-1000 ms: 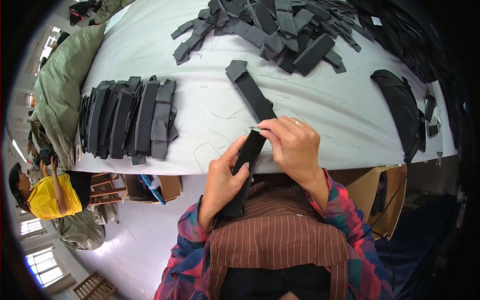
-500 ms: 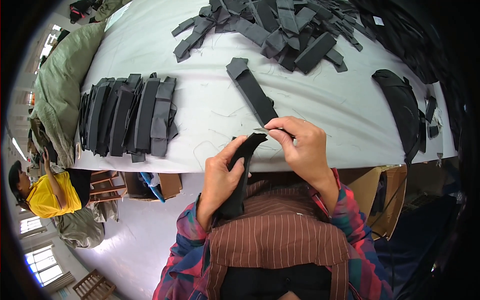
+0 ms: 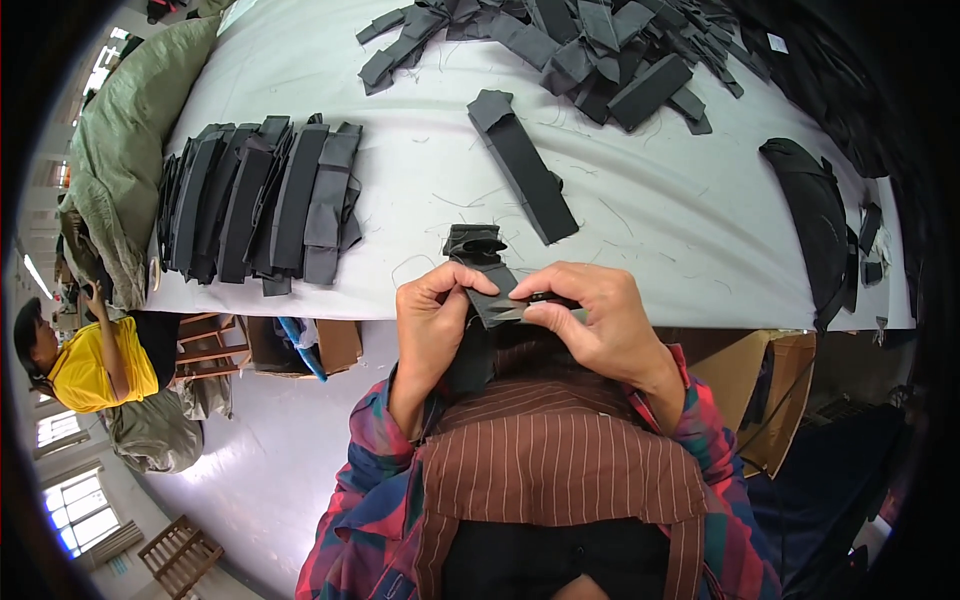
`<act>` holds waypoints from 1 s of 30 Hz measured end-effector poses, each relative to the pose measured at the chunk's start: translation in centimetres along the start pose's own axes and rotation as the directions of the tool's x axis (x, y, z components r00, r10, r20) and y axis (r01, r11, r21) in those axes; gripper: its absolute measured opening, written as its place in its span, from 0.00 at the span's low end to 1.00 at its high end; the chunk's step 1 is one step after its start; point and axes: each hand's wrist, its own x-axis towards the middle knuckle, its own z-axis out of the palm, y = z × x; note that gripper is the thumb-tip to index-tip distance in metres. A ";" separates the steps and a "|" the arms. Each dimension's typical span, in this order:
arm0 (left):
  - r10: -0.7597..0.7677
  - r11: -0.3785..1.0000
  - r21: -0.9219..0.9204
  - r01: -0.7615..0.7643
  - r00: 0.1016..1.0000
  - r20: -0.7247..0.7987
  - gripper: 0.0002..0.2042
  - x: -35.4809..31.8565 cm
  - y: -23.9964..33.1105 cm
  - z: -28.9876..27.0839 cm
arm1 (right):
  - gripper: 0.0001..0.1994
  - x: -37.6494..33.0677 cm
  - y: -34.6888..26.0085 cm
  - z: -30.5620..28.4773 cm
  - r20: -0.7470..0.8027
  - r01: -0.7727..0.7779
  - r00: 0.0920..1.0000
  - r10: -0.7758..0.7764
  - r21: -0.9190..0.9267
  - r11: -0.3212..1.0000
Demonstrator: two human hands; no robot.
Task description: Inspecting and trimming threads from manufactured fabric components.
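At the table's near edge my left hand [image 3: 430,312] pinches a dark grey fabric strip [image 3: 474,242] between thumb and forefinger. Its folded far end rests on the table, and its lower part hangs down toward my apron. My right hand [image 3: 605,318] is closed on small thread snips [image 3: 512,313] with a pointed silver tip, held against the strip beside my left fingertips. My right fingers hide most of the snips' dark handle. Beyond my hands, a single dark strip [image 3: 525,170] lies slantwise on the white table, with loose threads around it.
A row of stacked dark strips [image 3: 245,205] sits at the left. A heap of similar strips [image 3: 600,55] lies at the far side. Black fabric [image 3: 805,225] lies to the right. Cardboard boxes [image 3: 775,400] stand under the table. A person in yellow [image 3: 95,365] is at the left.
The strip has been turned over and lowered, so its folded end now lies on the table. The snips have moved down from its top end to its middle. My view has shifted slightly.
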 end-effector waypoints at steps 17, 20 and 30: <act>-0.044 0.998 -0.050 0.046 0.999 0.026 0.14 -0.1 -0.1 -0.3 | 0.05 0.1 -1.1 -0.3 0.042 0.081 0.996 -0.074 -0.196 0.977; 0.006 0.998 -0.055 -0.005 1.000 0.023 0.14 0.0 0.0 -0.2 | 0.05 0.2 -0.5 0.1 0.059 0.119 0.992 -0.112 -0.141 0.983; -0.060 0.997 -0.056 0.062 0.998 0.031 0.15 -0.2 -0.4 -0.2 | 0.05 0.2 -0.1 0.4 0.117 0.126 0.987 -0.114 -0.102 0.987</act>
